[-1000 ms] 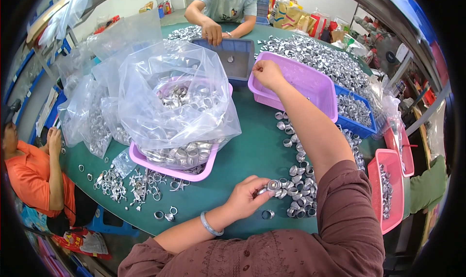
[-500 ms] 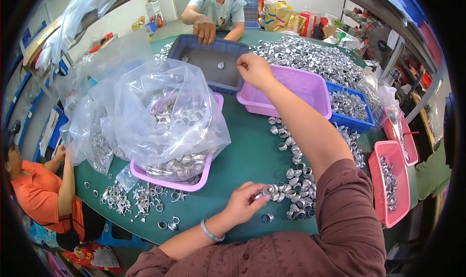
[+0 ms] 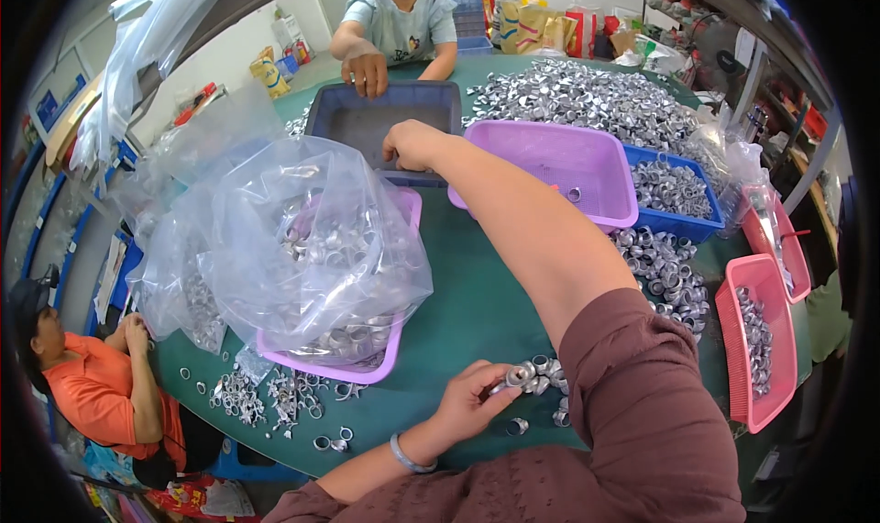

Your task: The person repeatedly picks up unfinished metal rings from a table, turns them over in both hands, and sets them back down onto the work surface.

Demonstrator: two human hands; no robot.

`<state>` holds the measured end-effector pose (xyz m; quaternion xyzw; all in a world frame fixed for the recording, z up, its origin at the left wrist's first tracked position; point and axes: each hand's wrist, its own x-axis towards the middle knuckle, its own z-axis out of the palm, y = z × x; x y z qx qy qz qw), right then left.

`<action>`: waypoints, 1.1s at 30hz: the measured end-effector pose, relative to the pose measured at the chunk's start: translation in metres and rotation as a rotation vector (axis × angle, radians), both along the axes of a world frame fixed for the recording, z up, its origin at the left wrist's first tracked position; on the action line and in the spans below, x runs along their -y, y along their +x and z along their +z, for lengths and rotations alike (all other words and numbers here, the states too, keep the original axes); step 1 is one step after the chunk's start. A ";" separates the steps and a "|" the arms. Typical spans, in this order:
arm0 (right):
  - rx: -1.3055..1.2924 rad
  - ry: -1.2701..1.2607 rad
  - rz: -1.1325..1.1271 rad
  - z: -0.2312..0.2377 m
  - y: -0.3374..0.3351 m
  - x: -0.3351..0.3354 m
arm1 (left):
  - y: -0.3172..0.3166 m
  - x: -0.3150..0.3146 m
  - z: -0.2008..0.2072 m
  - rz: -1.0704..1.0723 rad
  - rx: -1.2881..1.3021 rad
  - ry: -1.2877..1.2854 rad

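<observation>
My left hand point(image 3: 469, 402) is closed around a few silver metal rings point(image 3: 519, 376), low over the table beside a loose cluster of similar rings. One more ring point(image 3: 517, 427) lies just below that hand. My right hand point(image 3: 412, 145) reaches forward to the near side of a dark blue-grey tray point(image 3: 317, 112), fingers curled and pressed together; what they hold, if anything, is hidden. Under my right forearm is a purple basket point(image 3: 513, 138) with a ring point(image 3: 574, 195) in it. Across the table, another person's hand point(image 3: 365, 72) rests on the tray's far rim.
A large clear plastic bag point(image 3: 275, 184) of rings sits in another purple basket point(image 3: 403, 349). Heaped metal pieces point(image 3: 587, 101) cover the far right. A blue bin point(image 3: 674, 222) and pink basket point(image 3: 779, 376) hold more. At left a person in orange point(image 3: 115, 385) works.
My right hand has moved left along the tray's near side. The pieces seen in the tray no longer show; a ring now shows in the purple basket. My left hand keeps its rings.
</observation>
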<state>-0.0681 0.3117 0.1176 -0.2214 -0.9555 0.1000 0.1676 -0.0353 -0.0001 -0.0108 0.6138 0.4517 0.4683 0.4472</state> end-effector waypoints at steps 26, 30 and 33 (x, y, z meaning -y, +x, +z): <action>-0.210 -0.524 -0.164 -0.003 -0.019 -0.033 | -0.008 0.000 0.006 0.045 0.022 0.064; -0.220 -0.336 -0.196 0.009 -0.001 -0.036 | -0.004 -0.002 0.004 0.029 -0.006 0.082; -0.266 -0.140 -0.186 0.031 0.020 -0.014 | -0.005 0.000 0.006 0.046 -0.010 0.051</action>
